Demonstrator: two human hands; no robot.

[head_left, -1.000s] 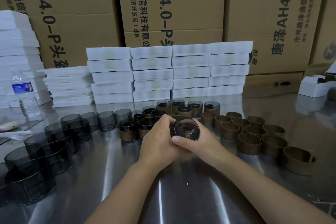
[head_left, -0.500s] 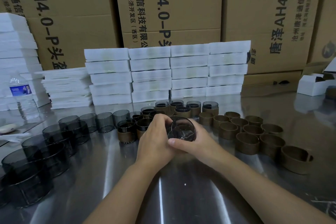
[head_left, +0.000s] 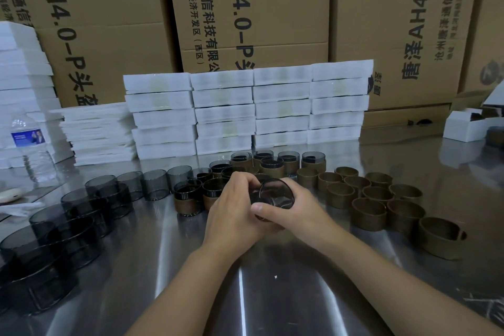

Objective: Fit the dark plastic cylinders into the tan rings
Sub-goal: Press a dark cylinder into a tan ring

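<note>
Both hands meet over the middle of the shiny metal surface (head_left: 272, 294), closed around one dark plastic cylinder (head_left: 275, 195). The left hand (head_left: 234, 213) wraps it from the left, its fingers (head_left: 245, 179) curled over the top edge. The right hand (head_left: 297, 213) cups it from the right, thumb laid across the near side. The cylinder is tilted, its open mouth turned up toward the camera. Whether a ring sits around it is hidden by the hands.

Left of the hands, loose dark cylinders (head_left: 81, 207) stand in rows running to the near left edge. Right of the hands lie empty tan rings (head_left: 376, 199), close together. Behind the hands stand finished pieces (head_left: 272, 165), cylinders seated in rings.

Further back are stacked white boxes (head_left: 245, 109), a water bottle (head_left: 30, 144) at the left, and tall cardboard cartons (head_left: 245, 8) with printed lettering.
</note>
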